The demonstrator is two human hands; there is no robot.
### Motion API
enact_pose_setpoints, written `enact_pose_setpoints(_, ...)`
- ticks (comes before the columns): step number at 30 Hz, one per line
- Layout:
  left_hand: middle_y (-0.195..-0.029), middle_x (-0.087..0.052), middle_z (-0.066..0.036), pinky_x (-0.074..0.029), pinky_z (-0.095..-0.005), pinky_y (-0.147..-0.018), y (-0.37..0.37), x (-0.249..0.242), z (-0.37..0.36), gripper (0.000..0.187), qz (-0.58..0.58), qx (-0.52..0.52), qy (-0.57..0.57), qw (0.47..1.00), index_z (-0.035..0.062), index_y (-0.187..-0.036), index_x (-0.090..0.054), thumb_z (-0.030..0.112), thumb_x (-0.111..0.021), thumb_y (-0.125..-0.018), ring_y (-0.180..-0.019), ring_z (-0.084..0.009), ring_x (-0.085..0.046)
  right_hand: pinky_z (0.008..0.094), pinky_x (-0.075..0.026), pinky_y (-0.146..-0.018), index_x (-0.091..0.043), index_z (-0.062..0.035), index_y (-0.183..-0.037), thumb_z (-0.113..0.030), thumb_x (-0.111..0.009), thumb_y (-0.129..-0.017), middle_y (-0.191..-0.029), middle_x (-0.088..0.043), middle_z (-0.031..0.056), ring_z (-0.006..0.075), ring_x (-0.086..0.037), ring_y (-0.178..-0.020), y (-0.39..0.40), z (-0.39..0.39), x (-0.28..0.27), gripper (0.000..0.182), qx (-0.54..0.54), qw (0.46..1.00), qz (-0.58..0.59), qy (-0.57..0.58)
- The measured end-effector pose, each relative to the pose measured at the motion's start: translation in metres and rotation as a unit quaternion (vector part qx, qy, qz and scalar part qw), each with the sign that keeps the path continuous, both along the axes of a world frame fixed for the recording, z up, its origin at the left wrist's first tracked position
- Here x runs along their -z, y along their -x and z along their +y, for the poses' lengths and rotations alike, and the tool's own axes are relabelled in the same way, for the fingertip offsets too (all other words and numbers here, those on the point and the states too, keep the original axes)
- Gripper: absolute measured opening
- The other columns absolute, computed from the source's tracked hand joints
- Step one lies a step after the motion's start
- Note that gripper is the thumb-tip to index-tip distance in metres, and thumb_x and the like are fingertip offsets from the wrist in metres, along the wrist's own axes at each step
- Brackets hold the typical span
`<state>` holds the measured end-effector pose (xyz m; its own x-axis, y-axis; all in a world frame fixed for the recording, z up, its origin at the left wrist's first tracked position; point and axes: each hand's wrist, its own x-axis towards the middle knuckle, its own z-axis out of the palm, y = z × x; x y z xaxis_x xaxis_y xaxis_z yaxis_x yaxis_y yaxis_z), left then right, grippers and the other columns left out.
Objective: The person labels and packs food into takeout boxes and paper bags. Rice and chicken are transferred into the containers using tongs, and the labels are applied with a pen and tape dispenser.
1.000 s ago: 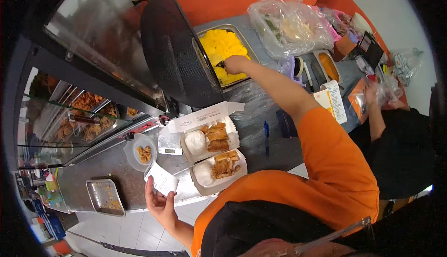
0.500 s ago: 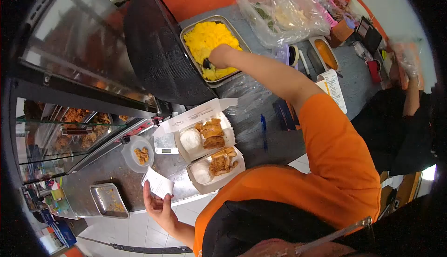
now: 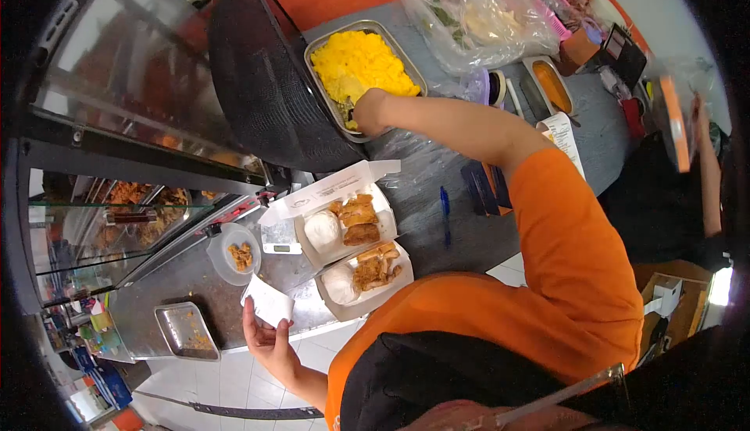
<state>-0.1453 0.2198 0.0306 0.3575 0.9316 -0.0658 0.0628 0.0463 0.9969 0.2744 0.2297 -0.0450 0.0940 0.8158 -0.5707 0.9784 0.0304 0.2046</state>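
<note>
My right hand point(image 3: 370, 111) is closed and reaches into the near edge of a metal tray point(image 3: 420, 80) heaped with yellow scrambled-egg-like food point(image 3: 363, 64). The dark utensil in its fingers is mostly hidden by the hand. On the left, my left hand point(image 3: 273, 347) pinches a folded white paper point(image 3: 270, 301) over the counter's front edge. Beyond that paper is a round plastic bowl point(image 3: 222, 262) with fried pieces point(image 3: 241, 256). Two open cardboard boxes sit between my hands: the far box point(image 3: 312, 254) and the near box point(image 3: 341, 311) each hold a white rice mound and fried chicken.
A glass display case point(image 3: 117, 220) with fried food borders the left. Past the boxes lie a digital scale point(image 3: 281, 248), a blue pen point(image 3: 445, 201) and a metal pan point(image 3: 160, 323). A big plastic bag point(image 3: 476, 21) and a sauce tray point(image 3: 551, 86) stand at the back. Another person point(image 3: 664, 204) works at right.
My right hand has shifted slightly down within the tray. My left hand still holds the paper. The other person at the right has moved an orange-edged object downward.
</note>
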Motion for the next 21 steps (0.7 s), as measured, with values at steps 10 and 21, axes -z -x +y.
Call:
enact_pose_setpoints(10,-0.132,-0.039,-0.011,-0.049,-0.0254,-0.073,0.004,0.006,-0.002,0.064,0.002,0.002,-0.027,1.000,0.0000,-0.127,-0.041,-0.014,-0.057,-0.066,-0.102,-0.0170,-0.052,0.0406,-0.046,-0.074,-0.064,-0.0015,-0.092,-0.053,-0.061,-0.071,-0.091,-0.063,0.0183,0.0327,-0.060,-0.087,-0.038,-0.020,0.009,0.056,0.131,0.962,0.196,-0.139)
enact_pose_setpoints(21,-0.111,-0.054,-0.019,-0.046,-0.0334,-0.077,-0.063,0.027,-0.017,0.053,0.230,0.160,-0.299,0.912,0.0033,-0.119,-0.051,0.007,-0.067,-0.069,-0.090,-0.0277,-0.057,0.0242,-0.020,-0.034,-0.056,-0.0063,-0.074,-0.026,-0.041,-0.081,-0.051,-0.041,-0.0016,0.0070,-0.028,-0.036,-0.052,-0.058,0.002,0.026,0.558,0.537,0.605,-0.184)
